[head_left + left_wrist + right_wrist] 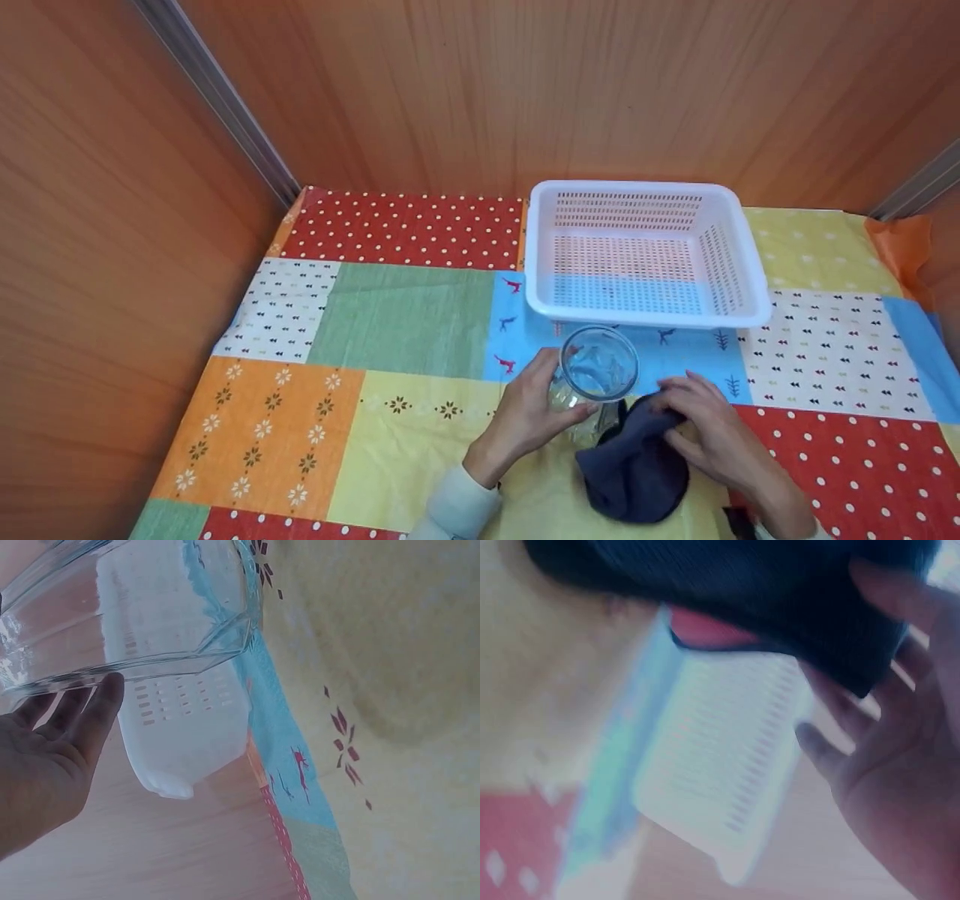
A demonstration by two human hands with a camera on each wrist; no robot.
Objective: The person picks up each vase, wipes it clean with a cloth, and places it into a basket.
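Note:
My left hand (529,409) grips a clear drinking glass (600,365) by its side, with the round rim turned up toward the head camera. In the left wrist view the fingers (101,712) press against the faceted wall of the glass (172,664). Right beside it, my right hand (709,427) pinches a dark grey cloth (637,472) that hangs down near the base of the glass. The right wrist view is blurred; there the thumb (896,596) lies over the dark cloth (727,577) and other fingers are behind it.
A white perforated plastic basket (645,319) stands just beyond the hands, with nothing seen in it. A patchwork tablecloth (412,319) covers the table. Wooden panels (450,97) rise at the back and left. Orange fabric (904,251) lies at the far right corner.

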